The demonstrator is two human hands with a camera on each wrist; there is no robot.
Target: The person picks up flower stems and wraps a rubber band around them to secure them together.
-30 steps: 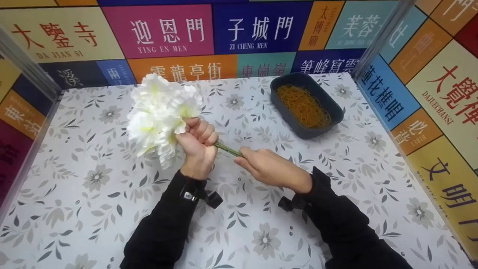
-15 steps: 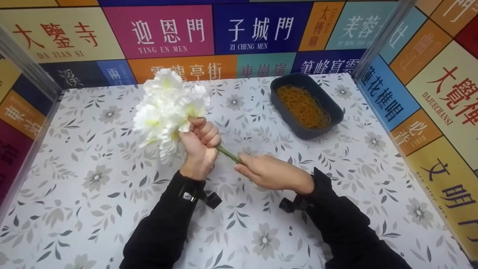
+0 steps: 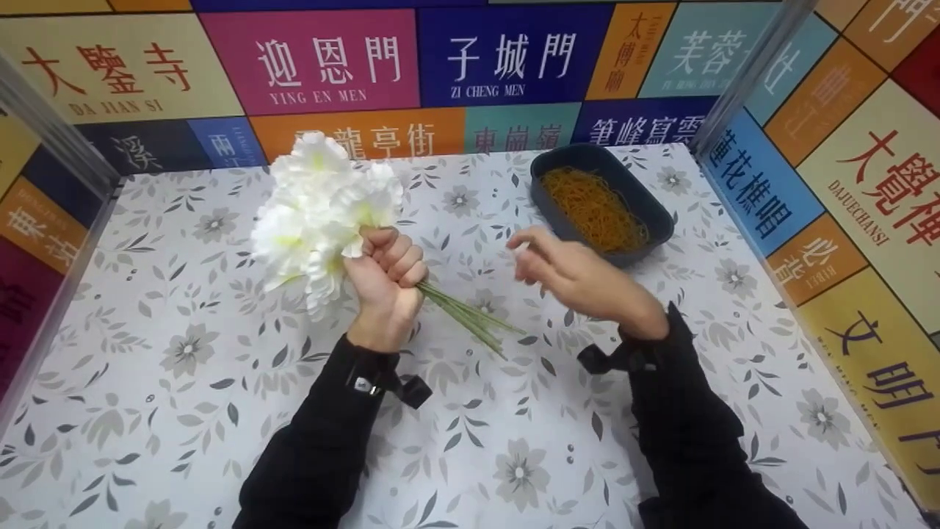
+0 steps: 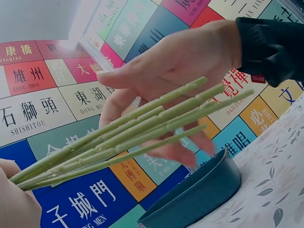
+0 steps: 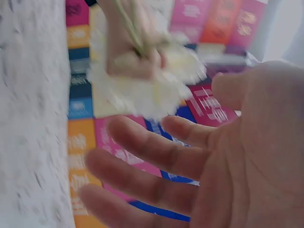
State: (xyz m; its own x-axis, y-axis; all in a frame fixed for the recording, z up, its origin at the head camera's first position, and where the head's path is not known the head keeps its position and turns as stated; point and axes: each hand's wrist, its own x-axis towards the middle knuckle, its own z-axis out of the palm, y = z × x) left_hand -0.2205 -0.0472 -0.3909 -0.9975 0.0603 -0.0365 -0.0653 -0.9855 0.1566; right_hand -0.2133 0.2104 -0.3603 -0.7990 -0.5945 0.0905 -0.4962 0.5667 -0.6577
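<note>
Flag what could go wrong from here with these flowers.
The stems fan out beyond the left hand, so some may slip or shift if that grip loosens. That hand holds them right up against the white flowers, so squeezing harder could crush petals. The right hand is beside the dark container; reaching in might snag several tangled orange-brown strands.

white tabletop (image 3: 455, 470), grey floral print | multicoloured wall panels (image 3: 334, 62), Chinese lettering | grey corner strip (image 3: 753, 73)
</note>
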